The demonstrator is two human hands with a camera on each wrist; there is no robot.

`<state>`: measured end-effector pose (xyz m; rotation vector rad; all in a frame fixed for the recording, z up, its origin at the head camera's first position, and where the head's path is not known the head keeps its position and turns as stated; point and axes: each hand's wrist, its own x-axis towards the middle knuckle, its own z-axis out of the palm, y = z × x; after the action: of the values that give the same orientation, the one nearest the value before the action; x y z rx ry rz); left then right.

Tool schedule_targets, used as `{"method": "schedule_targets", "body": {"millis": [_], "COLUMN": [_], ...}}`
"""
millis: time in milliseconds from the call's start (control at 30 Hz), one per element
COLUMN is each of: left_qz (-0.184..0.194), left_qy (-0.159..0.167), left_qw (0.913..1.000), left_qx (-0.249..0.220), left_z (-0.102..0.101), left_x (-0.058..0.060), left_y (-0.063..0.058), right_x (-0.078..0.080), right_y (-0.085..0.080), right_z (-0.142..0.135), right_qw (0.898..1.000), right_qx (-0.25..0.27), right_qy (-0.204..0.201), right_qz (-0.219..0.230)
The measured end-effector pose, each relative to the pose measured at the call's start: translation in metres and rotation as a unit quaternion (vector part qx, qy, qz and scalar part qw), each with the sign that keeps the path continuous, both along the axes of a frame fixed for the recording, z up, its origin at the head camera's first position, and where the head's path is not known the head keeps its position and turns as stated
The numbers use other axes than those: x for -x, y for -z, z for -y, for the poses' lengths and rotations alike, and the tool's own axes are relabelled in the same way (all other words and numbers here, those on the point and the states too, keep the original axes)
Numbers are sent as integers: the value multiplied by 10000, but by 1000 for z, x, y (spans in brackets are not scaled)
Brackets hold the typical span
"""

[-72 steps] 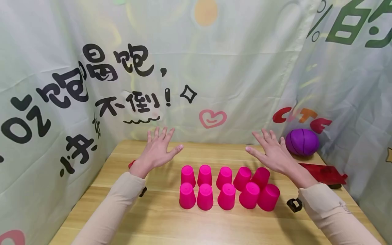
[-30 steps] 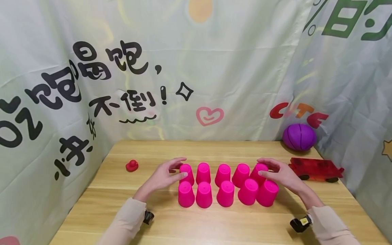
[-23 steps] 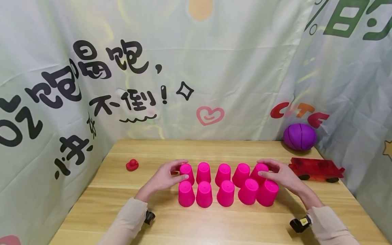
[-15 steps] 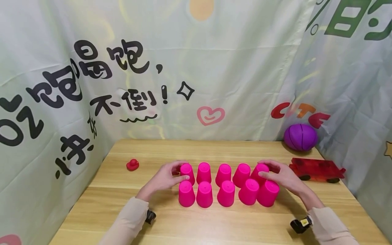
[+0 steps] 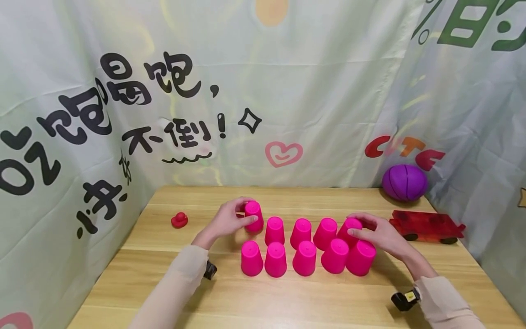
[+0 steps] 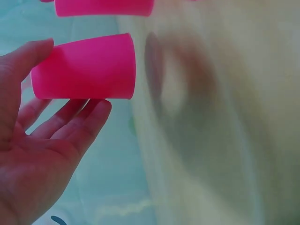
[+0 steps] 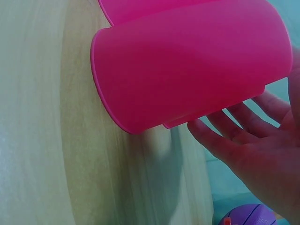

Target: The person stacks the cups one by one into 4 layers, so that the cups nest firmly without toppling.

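I observed the fingers of the left hand [image 5: 231, 220] clamped on a pink cup [image 5: 253, 213], newly raised off the table [image 5: 267, 302]; the back row [image 5: 303, 232] stood one short. Those of the right hand [image 5: 383, 236] gripped its right-end cup [image 5: 349, 225].

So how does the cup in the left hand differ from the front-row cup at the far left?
The lifted cup is clear of the table; the front-row cup stands on it. The left hand grips the lifted cup, while no hand touches the front-row cup. Both are pink and upside down.
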<state>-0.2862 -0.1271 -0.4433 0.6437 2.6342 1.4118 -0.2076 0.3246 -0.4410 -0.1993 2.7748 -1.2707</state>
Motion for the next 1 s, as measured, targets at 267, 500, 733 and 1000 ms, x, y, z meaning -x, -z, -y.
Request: {"method": "schedule_targets", "body": {"millis": [267,500,733,1000], "left_qz": [-172,-160,1,141], "left_qy": [-140,-263,-592,-650], "left_qw": [9997,9991,9974,9972], "left_qx": [-103,-277,-416,-347], "left_z": [-19,-29,-32,-32], "left_x": [31,49,61,71], "left_y": [-12,-18,-18,-11], "right_x": [-1,-2,-2,-1], "right_y": [-1,-2,-6,-7], "right_z": [3,1,2,3], "right_qw": [9999,9999,9999,9998], "right_qx": [-84,-57,15,-142], "right_qy": [-33,-121,-152,-104], "right_qz": [-49,3,-2,7]}}
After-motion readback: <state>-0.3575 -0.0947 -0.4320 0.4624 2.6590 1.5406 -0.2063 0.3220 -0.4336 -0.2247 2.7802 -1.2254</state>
